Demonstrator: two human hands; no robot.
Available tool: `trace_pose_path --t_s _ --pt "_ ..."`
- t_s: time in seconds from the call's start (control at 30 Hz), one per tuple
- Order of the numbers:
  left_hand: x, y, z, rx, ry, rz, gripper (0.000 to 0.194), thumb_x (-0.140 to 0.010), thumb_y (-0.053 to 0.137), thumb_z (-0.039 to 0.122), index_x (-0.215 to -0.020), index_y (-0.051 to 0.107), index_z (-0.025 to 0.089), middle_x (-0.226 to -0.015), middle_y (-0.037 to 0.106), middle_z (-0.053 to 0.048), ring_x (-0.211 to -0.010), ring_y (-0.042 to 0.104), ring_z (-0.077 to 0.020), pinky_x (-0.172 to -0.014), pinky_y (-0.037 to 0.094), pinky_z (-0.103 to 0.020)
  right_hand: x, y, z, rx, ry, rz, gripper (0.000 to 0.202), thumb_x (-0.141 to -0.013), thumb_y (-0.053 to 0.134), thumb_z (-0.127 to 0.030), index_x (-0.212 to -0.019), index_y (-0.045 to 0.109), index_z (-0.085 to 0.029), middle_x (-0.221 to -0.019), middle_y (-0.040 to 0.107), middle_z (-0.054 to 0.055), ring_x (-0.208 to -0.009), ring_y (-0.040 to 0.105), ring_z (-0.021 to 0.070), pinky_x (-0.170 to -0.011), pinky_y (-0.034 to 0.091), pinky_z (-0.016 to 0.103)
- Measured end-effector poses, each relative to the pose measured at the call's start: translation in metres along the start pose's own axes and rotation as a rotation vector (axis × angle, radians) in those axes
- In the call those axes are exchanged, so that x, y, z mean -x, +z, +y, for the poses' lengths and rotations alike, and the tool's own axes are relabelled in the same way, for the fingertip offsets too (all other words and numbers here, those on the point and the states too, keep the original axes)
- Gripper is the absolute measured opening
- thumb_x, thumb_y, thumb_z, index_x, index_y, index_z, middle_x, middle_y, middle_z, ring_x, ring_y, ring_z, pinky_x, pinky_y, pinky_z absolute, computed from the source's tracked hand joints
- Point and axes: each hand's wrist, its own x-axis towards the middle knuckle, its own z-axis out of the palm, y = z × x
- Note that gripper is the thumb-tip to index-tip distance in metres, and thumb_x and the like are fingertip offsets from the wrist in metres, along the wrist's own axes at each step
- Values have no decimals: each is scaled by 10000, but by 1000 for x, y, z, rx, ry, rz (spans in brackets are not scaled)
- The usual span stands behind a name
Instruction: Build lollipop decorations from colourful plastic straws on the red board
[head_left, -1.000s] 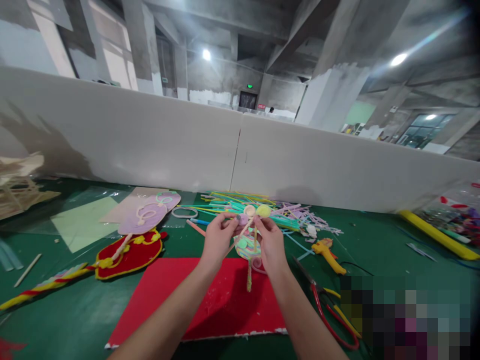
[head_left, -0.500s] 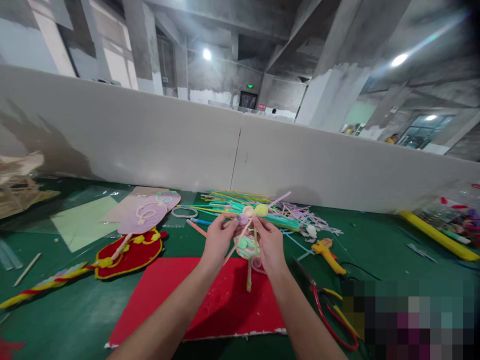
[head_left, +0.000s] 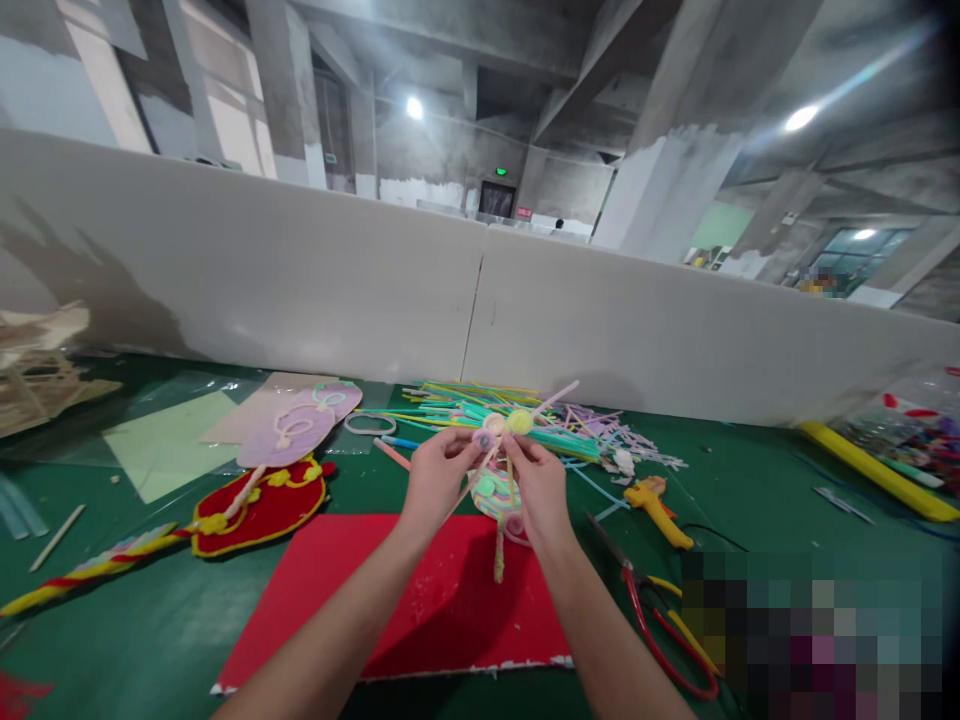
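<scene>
My left hand is closed in a pinch by a small lilac pipe-cleaner coil. Beside it, my right hand pinches the pipe cleaners just under a yellow coil. Between these two sits a peach coil, and pale strands hang down from the cluster between my hands. A lilac pipe cleaner points up to the right behind the yellow coil. Below, partly hidden by my fingers, lies a pastel striped piece with a pink spiral next to it.
A red sheet lies under my forearms. Loose pipe cleaners are heaped behind my hands. To the right are a yellow glue gun and red-handled scissors. On the left rest a red-and-yellow fan-shaped piece and a lilac one.
Both hands stay in nearly the same place. The lilac coil has turned slightly and shows more of its face; the cluster has shifted a little to the left.
</scene>
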Motion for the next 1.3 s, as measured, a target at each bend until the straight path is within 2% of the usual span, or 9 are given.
trace_pose_path --t_s 0.27,0.57,0.7,0.93,1.1,1.3 --pt "2 2 3 59 -25 23 233 -601 627 335 -722 601 137 -649 643 -33 -622 607 -147 -585 482 -230 1 0 1 1 19 -54 287 -581 656 -341 -766 643 -123 -734 646 54 -639 571 158 -637 458 298" --pt "6 10 -1 213 -226 58 289 -546 673 315 -743 561 136 -527 617 5 -520 595 -127 -510 456 -198 -1 -1 5 -33 -36 5 263 -566 672 -316 -754 632 -136 -721 632 33 -648 565 132 -630 447 260" --pt "7 11 0 301 -283 78 282 -536 685 287 -727 552 128 -578 640 -18 -571 611 -133 -578 472 -211 0 0 4 5 -52 23 259 -561 673 -312 -740 635 -128 -725 633 41 -652 561 134 -629 442 259" --pt "9 13 -2 304 -263 128 295 -504 700 308 -676 546 124 -544 630 -17 -509 589 -121 -532 458 -204 0 1 6 20 -56 32 282 -560 670 -324 -763 653 -130 -743 648 52 -696 569 161 -646 446 280" --pt "9 14 0 270 -243 140 275 -516 685 299 -681 547 126 -490 598 12 -444 551 -97 -479 428 -185 0 -1 9 77 -124 19 280 -580 653 -347 -753 663 -127 -804 649 71 -753 567 179 -701 445 300" --pt "9 14 -9 261 -246 148 288 -526 674 321 -690 543 124 -530 605 3 -497 568 -110 -485 421 -190 1 1 17 -51 -10 20 304 -569 660 -354 -793 660 -149 -816 655 63 -728 583 181 -690 460 319"
